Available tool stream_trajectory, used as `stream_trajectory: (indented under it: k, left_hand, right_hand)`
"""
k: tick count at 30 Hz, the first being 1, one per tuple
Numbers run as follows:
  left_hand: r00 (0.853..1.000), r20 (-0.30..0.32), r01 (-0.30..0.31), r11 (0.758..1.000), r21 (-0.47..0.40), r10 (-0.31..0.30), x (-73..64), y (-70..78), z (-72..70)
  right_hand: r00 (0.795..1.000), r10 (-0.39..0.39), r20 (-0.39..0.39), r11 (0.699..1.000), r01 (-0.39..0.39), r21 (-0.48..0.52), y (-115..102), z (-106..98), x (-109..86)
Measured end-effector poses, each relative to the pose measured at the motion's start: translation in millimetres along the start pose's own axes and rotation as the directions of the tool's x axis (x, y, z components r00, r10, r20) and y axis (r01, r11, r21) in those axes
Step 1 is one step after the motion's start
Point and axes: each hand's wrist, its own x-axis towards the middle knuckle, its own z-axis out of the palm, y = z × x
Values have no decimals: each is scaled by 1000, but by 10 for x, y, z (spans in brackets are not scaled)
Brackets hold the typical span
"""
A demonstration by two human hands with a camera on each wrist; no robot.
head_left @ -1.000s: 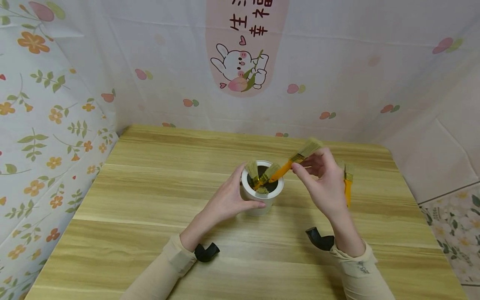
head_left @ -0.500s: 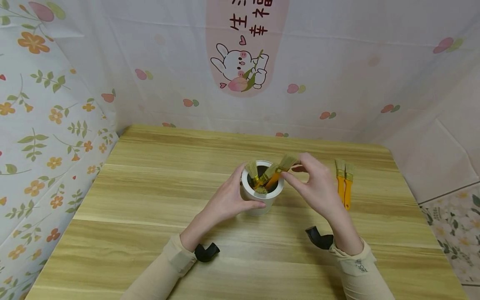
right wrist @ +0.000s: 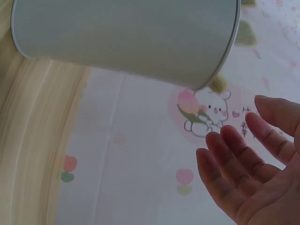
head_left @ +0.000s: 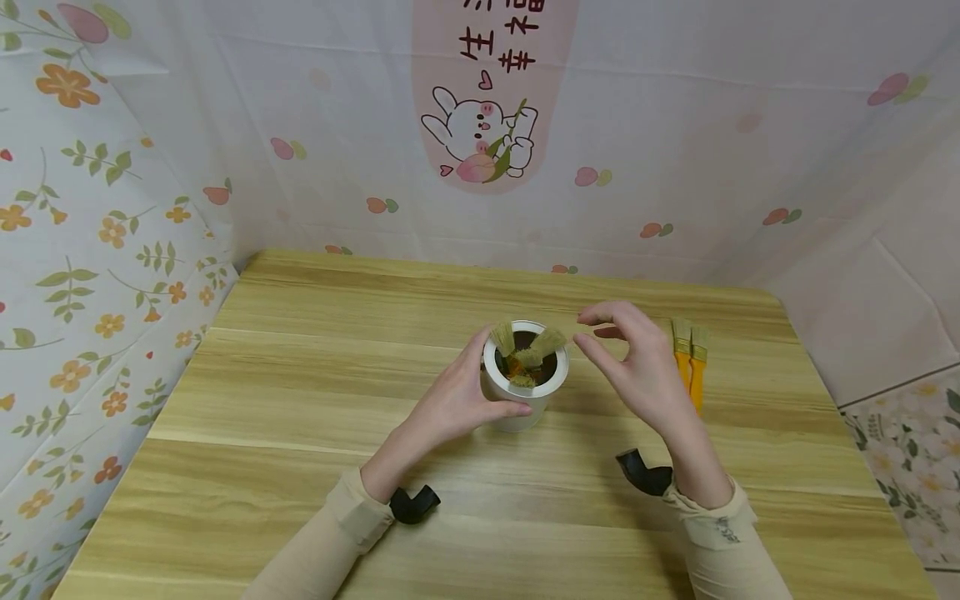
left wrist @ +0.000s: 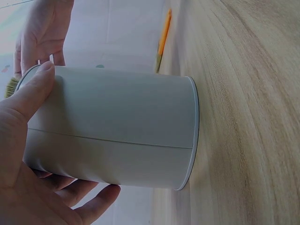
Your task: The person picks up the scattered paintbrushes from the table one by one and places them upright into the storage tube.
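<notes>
In the head view a white cylindrical pot (head_left: pixel 517 419) stands on the wooden table, with several paintbrushes (head_left: pixel 549 340) in it, bristles up; most of their handles are hidden inside. My left hand (head_left: pixel 461 396) grips the pot from its left side. In the left wrist view the thumb and fingers curl round the pale wall of the pot (left wrist: pixel 112 112). Just right of the rim hovers my right hand (head_left: pixel 637 367), holding nothing. The right wrist view shows its fingers loosely bent, apart from the pot (right wrist: pixel 126 37).
Two more paintbrushes with orange handles (head_left: pixel 697 379) lie side by side on the table (head_left: pixel 315 367), right of my right hand and partly behind it. Black curved pieces (head_left: pixel 415 505) sit at both wrists. A patterned cloth (head_left: pixel 315 100) hangs behind the table.
The paintbrush that my right hand held has gone down into the pot, and the fingers have let go and drawn slightly away. My left hand has stayed on the pot.
</notes>
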Motion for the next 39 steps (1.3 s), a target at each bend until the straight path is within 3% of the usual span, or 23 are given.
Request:
stream_trajectory:
  k: [5,10,14,19,26,39]
  left_hand:
    - [1000,-1,9,1000,15,-9,-5,4,-3]
    - [1000,-5,13,1000,20,-13,-5,1,2]
    - [1000,-5,23,999,26,-23,-4,0,10]
    - [1000,0,31,999,27,-31,-4,6,7]
    - [1000,-2,31,999,22,-31,-6,9,0]
    - [1000,1,26,999,22,-26,2,3,-2]
  right_hand:
    - [996,66,-54,998,-66,-1,100,-115,20]
    - [979,165,-120,985,-169,-24,267,-304,33]
    - [956,251,-155,966,-258,-32,424,-479,19]
    - [913,371,-171,918,-389,-81,619,-679,-17]
    - [865,495,-81,852,-501,-153,901,-864,-71]
    - [749,639,175,768,-614,-182,1281,-869,-136]
